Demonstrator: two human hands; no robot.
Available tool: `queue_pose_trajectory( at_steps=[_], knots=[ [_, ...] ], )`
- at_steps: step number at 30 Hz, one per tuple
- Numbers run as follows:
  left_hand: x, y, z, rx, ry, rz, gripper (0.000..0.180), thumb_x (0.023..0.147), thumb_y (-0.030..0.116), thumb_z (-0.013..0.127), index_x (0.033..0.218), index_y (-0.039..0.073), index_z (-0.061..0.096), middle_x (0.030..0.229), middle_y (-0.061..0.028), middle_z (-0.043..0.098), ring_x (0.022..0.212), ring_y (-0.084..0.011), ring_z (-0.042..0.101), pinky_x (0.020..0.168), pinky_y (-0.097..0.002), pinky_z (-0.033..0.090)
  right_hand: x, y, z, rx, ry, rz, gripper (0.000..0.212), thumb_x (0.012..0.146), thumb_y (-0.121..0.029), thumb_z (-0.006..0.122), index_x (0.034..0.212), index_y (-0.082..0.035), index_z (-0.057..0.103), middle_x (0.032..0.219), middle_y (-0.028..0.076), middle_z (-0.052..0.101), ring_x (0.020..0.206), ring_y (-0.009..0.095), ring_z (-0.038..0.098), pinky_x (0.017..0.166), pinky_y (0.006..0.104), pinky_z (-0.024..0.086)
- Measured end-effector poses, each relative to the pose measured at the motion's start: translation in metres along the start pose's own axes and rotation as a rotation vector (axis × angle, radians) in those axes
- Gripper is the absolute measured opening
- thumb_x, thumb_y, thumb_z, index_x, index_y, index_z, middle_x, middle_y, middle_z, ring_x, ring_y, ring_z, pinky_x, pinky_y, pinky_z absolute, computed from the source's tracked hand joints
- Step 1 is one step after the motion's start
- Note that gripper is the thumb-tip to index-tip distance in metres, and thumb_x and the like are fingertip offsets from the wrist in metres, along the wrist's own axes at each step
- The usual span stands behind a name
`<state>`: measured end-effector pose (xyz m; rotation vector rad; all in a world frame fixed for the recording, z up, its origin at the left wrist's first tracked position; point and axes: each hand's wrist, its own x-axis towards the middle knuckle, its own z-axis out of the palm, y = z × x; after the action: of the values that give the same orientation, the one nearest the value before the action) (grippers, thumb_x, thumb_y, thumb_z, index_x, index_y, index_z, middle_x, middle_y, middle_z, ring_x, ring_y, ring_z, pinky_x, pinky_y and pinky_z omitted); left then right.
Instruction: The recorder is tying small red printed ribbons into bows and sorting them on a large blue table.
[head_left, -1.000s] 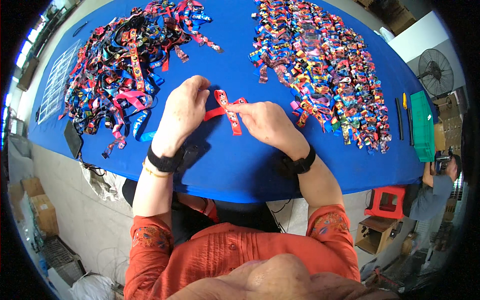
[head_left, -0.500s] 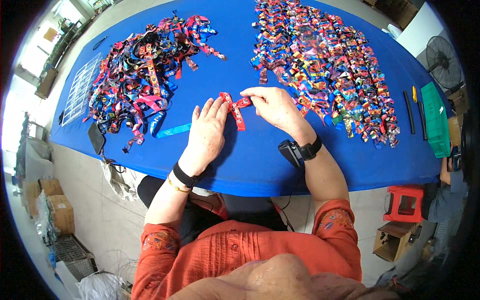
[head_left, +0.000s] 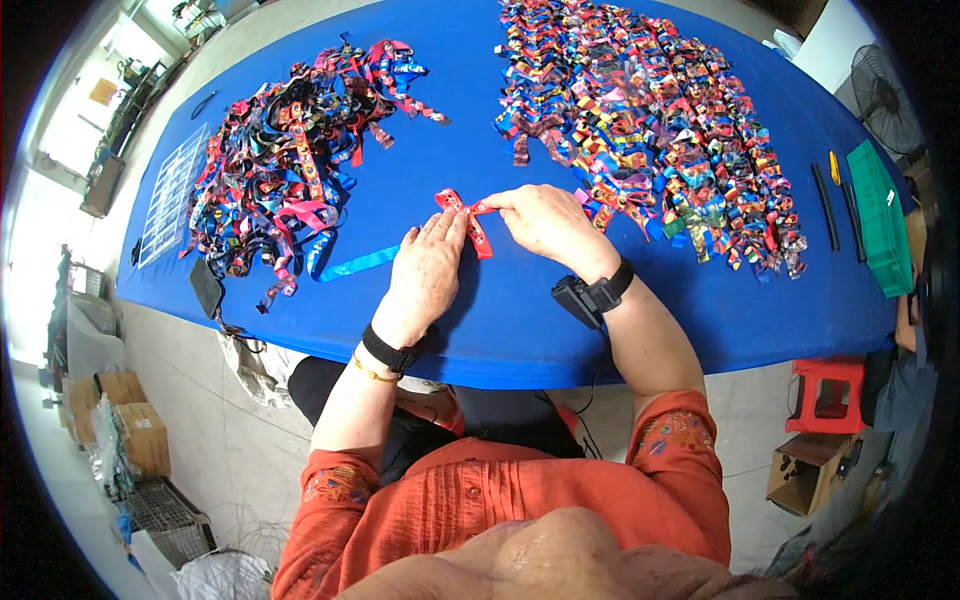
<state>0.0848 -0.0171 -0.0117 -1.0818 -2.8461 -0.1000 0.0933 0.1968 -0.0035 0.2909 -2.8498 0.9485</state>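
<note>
A small red ribbon bow [head_left: 462, 208] lies on the blue table [head_left: 520, 320] in front of me. My right hand [head_left: 545, 222] pinches the bow's right side between thumb and fingers. Flat on the cloth, my left hand [head_left: 428, 275] has its fingertips touching the bow's lower tail. A loose blue ribbon strip [head_left: 360, 264] lies just left of my left hand.
A heap of loose coloured ribbons [head_left: 290, 170] covers the table's left part and a heap of finished bows [head_left: 650, 130] its right part. A green tray [head_left: 878, 225] and dark tools [head_left: 826, 205] sit at the right edge. A red stool [head_left: 825, 395] stands below.
Both hands and the red bow have shifted further from me on the table. My left hand has flattened out, and the bow now lies between the fingertips.
</note>
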Motion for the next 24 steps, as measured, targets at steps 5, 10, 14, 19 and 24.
queue_pose_trajectory(
  at_steps=[5,10,14,19,24],
  knots=[
    [0.0006,-0.0025,-0.0032,0.000,-0.047,0.012,0.065,0.082,-0.006,0.050,0.146,0.004,0.040,0.147,-0.0179,0.047,0.134,-0.0325,0.049,0.108,-0.0419,0.043,0.0013,-0.0054,-0.0040,-0.038,-0.032,0.018,0.027,0.093,-0.017,0.053,0.109,-0.019,0.075,0.090,0.019,0.070,0.083,0.037,0.069,0.074,0.0448,0.055],
    [0.0026,0.0010,-0.0045,0.030,-0.065,0.014,0.066,0.083,-0.007,0.049,0.146,0.004,0.038,0.148,-0.0191,0.046,0.134,-0.0334,0.049,0.108,-0.0432,0.043,0.0020,0.0006,0.0021,-0.018,-0.004,-0.007,0.027,0.093,-0.017,0.054,0.109,-0.021,0.075,0.090,0.018,0.071,0.084,0.037,0.069,0.073,0.0459,0.055],
    [0.0033,0.0024,-0.0066,0.048,-0.093,-0.001,0.065,0.083,-0.006,0.050,0.147,0.004,0.037,0.149,-0.0196,0.044,0.134,-0.0336,0.048,0.108,-0.0443,0.044,0.0025,-0.0004,0.0010,-0.017,-0.004,0.002,0.027,0.093,-0.018,0.054,0.109,-0.021,0.075,0.091,0.018,0.071,0.085,0.037,0.069,0.074,0.0463,0.055],
    [0.0033,0.0019,-0.0043,0.034,-0.081,0.007,0.064,0.083,-0.005,0.051,0.145,0.004,0.038,0.149,-0.0198,0.045,0.134,-0.0341,0.049,0.108,-0.0448,0.044,0.0011,-0.0033,-0.0022,-0.032,-0.014,0.011,0.028,0.093,-0.019,0.053,0.109,-0.023,0.075,0.092,0.017,0.071,0.086,0.037,0.069,0.075,0.0462,0.055],
    [0.0025,0.0040,-0.0035,0.041,-0.060,0.010,0.063,0.083,-0.005,0.051,0.144,0.003,0.039,0.148,-0.0211,0.045,0.133,-0.0362,0.049,0.107,-0.0452,0.044,0.0026,-0.0016,0.0002,-0.050,-0.046,0.037,0.029,0.093,-0.021,0.052,0.110,-0.024,0.075,0.092,0.017,0.071,0.086,0.036,0.069,0.075,0.0468,0.055]
  ],
)
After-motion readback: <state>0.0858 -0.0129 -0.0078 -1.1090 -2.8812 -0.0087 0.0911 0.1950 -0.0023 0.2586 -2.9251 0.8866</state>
